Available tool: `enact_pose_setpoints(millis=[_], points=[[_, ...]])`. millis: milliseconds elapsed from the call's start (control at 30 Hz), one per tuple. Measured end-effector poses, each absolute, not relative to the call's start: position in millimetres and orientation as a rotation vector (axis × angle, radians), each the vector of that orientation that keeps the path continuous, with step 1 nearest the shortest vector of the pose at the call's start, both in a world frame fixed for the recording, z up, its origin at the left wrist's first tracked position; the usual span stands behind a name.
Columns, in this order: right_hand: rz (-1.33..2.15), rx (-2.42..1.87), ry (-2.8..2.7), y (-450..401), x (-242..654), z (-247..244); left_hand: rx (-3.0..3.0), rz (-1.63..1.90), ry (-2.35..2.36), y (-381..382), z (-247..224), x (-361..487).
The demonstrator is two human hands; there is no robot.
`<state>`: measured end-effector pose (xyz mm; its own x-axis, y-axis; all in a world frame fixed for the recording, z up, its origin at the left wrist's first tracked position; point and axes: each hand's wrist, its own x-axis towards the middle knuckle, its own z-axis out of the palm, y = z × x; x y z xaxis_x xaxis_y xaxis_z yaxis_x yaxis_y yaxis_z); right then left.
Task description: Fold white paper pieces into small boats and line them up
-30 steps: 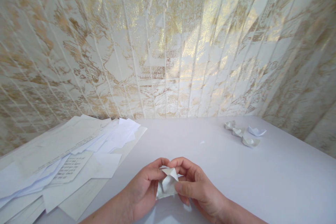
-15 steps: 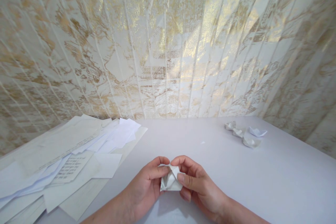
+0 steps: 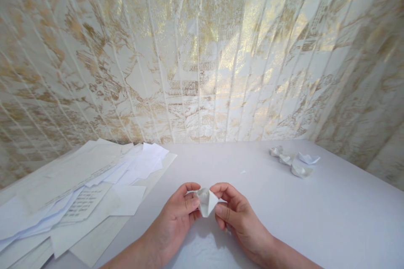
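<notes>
A small folded piece of white paper (image 3: 207,203) is held between my two hands, just above the table near the front. My left hand (image 3: 183,209) pinches its left side, thumb in front and fingers behind. On the other side, my right hand (image 3: 234,212) grips the right edge between thumb and index finger. The paper stands partly opened, with a hollow facing me and a pointed flap toward the right. The fingers behind it are partly hidden.
A spread pile of white paper sheets (image 3: 94,168), some printed, covers the table's left side. Several small folded paper pieces (image 3: 302,170) lie at the back right. A tiny paper scrap (image 3: 243,172) rests near the middle of the white table (image 3: 334,214). A gold-patterned curtain (image 3: 202,59) hangs behind.
Both hands have risen slightly with the folded paper. The paper has been turned and opened up, from a flatter shape to one with a visible hollow.
</notes>
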<state>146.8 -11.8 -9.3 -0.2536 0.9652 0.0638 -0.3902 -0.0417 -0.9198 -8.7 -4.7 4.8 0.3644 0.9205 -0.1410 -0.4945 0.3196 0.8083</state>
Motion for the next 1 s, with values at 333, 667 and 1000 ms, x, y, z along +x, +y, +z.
enact_pose_setpoints(millis=[333,667,1000], points=[[1.496,-0.973,-1.083,-13,145,-7,0.838,0.999,0.727,-2,-1,-9],[1.426,-1.134,-1.249,-10,141,-5,1.144,0.873,0.994,-2,6,-9],[1.193,-1.35,-1.389,-6,142,-15,1.681,0.701,1.43,7,-4,-15]])
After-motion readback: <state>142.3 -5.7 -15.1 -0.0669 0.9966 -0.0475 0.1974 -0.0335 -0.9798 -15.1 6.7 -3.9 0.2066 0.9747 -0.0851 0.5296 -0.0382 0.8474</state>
